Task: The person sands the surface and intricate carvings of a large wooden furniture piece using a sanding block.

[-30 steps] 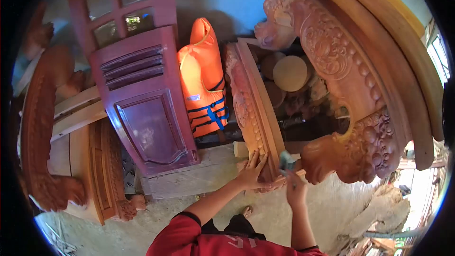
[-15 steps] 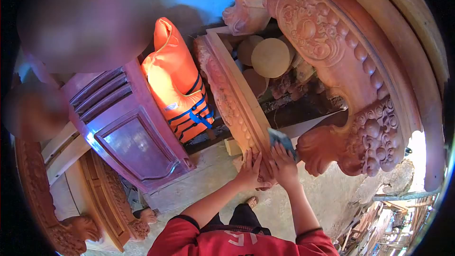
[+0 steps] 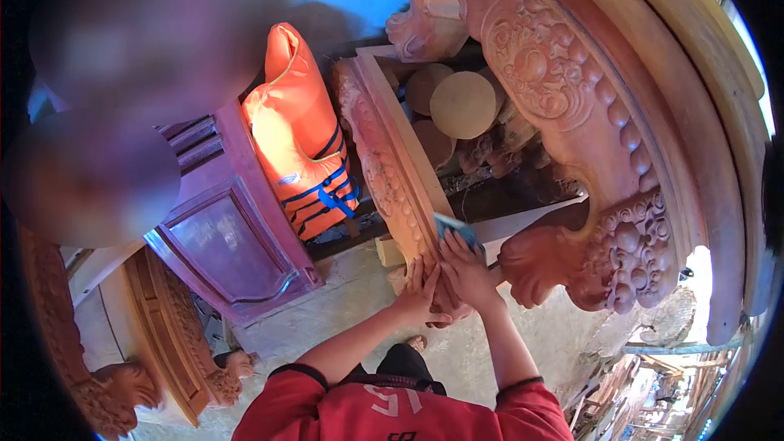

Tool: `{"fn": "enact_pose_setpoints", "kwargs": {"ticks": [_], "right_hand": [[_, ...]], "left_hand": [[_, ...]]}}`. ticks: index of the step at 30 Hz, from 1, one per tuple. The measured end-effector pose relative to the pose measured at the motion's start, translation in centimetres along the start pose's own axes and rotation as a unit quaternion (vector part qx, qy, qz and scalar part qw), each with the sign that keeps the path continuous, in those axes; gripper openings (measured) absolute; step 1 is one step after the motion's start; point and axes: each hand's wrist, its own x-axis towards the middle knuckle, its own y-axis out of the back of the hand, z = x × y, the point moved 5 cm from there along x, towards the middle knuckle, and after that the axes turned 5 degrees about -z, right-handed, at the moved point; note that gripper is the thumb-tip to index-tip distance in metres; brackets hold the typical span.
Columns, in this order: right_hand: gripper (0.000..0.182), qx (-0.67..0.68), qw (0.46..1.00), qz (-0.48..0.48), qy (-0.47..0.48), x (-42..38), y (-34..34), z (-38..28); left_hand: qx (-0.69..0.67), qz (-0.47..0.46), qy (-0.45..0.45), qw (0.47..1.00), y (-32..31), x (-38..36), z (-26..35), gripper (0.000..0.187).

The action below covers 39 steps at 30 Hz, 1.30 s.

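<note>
A carved reddish-wood furniture frame (image 3: 400, 188) runs down the middle of the view, its curved leg end nearest me. My left hand (image 3: 416, 298) lies on that carved end with its fingers stretched over the wood. Beside it, my right hand (image 3: 467, 271) presses a folded blue-green sheet of sandpaper (image 3: 459, 230) against the frame's right edge. The fingers lie over the sheet, and part of it sticks out past them. The underside of the sheet is hidden.
A large carved wooden frame (image 3: 539, 73) arches on the right. An orange life jacket (image 3: 298, 139) lies left of the worked piece, beside a dark panelled wooden piece (image 3: 233, 237). Round wood discs (image 3: 462, 104) sit behind. More carved furniture (image 3: 163, 318) stands at lower left.
Both hands and the sandpaper appear a little farther left in view, partly because the whole view has shifted. The right hand stays on the sheet at the frame's edge.
</note>
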Motion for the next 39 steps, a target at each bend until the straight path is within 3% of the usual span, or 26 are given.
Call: {"fn": "enact_pose_setpoints", "kwargs": {"ticks": [6, 11, 14, 16, 18, 21, 27, 30, 34, 36, 39], "right_hand": [[0.041, 0.063, 0.995, 0.058, 0.053, 10.4, 1.0, 0.9], [0.036, 0.027, 0.999, 0.027, 0.021, 2.3, 0.5, 0.5], [0.037, 0.016, 0.999, 0.011, 0.048, 1.4, 0.3, 0.6], [0.038, 0.093, 0.994, 0.002, 0.048, 5.2, 1.3, 0.0], [0.037, 0.105, 0.988, 0.053, 0.1, 9.8, 1.3, 0.2], [0.037, 0.06, 0.992, 0.084, 0.075, 13.0, 0.8, 0.2], [0.039, 0.06, 0.997, 0.023, 0.046, 2.9, 0.4, 0.3], [0.039, 0.11, 0.992, 0.024, 0.064, 5.4, 0.3, 0.7], [0.039, 0.069, 0.987, 0.061, 0.134, 16.3, 1.5, 0.3], [0.039, 0.092, 0.988, 0.071, 0.106, 20.1, 2.0, 0.4], [0.037, 0.03, 0.99, 0.074, 0.118, 18.2, 1.7, 0.2]], "left_hand": [[0.014, -0.014, 0.009, 1.0, 0.3, -0.1, -0.1, 0.128], [0.005, -0.007, -0.002, 1.0, 0.1, 0.0, 0.0, 0.126], [0.002, -0.03, 0.022, 0.999, 0.3, -0.1, 0.2, 0.125], [-0.009, -0.003, 0.012, 1.0, -0.4, -0.1, -0.3, 0.124], [-0.012, 0.027, 0.003, 1.0, 0.0, 0.0, -0.4, 0.123], [-0.002, -0.014, 0.024, 1.0, 0.1, -0.1, 0.1, 0.125], [-0.023, 0.007, 0.021, 0.999, 1.0, -0.4, 0.6, 0.124], [-0.021, -0.003, 0.024, 0.999, 0.6, -0.5, 0.5, 0.125], [-0.02, 0.008, 0.025, 0.999, 0.8, -0.3, 0.2, 0.125], [-0.029, 0.011, 0.027, 0.999, 1.0, -0.3, 0.3, 0.125], [-0.023, 0.021, 0.013, 0.999, 1.0, -0.7, 0.3, 0.118]]}}
